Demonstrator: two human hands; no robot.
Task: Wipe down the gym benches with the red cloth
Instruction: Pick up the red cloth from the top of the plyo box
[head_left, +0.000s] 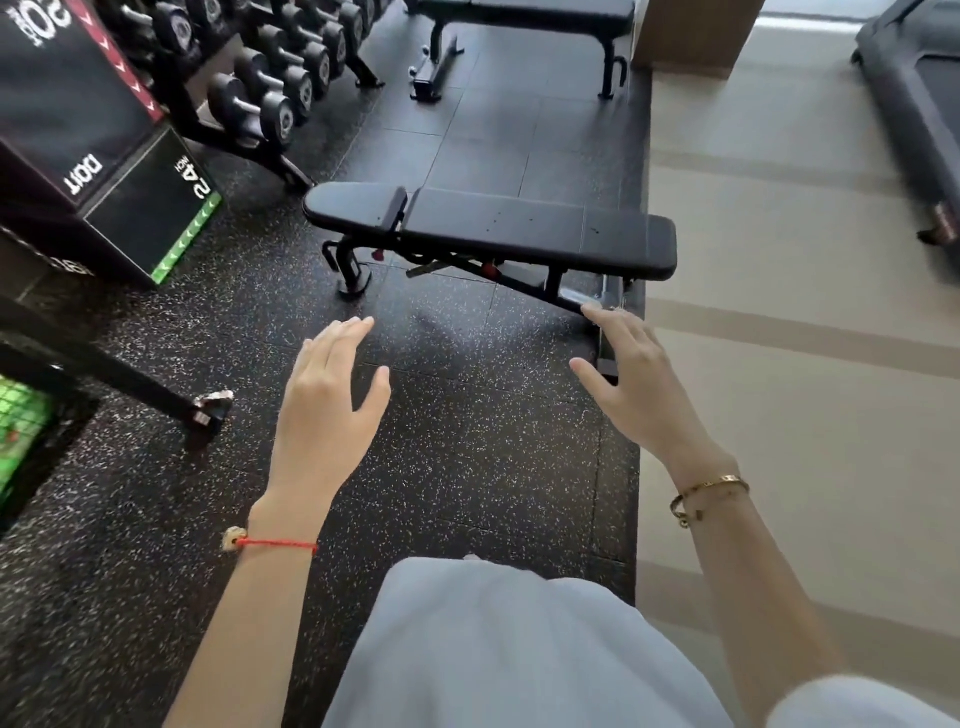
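Observation:
A black adjustable gym bench (493, 228) stands crosswise on the speckled rubber floor just ahead of me. A second black flat bench (524, 10) stands farther back at the top of the view. My left hand (332, 384) hovers over the floor in front of the near bench, fingers straight and empty. My right hand (631, 374) is held out the same way, empty, over the bench's right foot bar. No red cloth is in view.
A dumbbell rack (270, 67) lines the back left. Stacked black plyo boxes (104, 150) stand at the left, with a black frame leg (156, 395) below them. A treadmill (914, 104) sits at the far right on the beige floor (779, 312).

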